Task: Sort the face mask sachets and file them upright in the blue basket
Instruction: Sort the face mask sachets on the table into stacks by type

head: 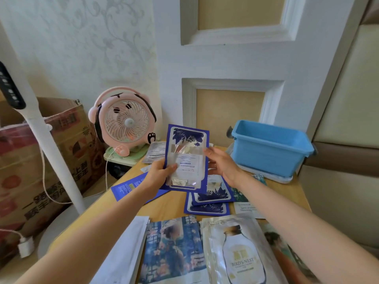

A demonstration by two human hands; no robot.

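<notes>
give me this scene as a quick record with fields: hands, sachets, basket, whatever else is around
held item: blue sachet, upright above the table
left hand: grips its lower left edge
right hand: holds its right edge
blue basket: far right of the table, no sachets visible inside
lying flat: more blue sachets, bird's nest sachet
background: pink fan, cardboard box
</notes>
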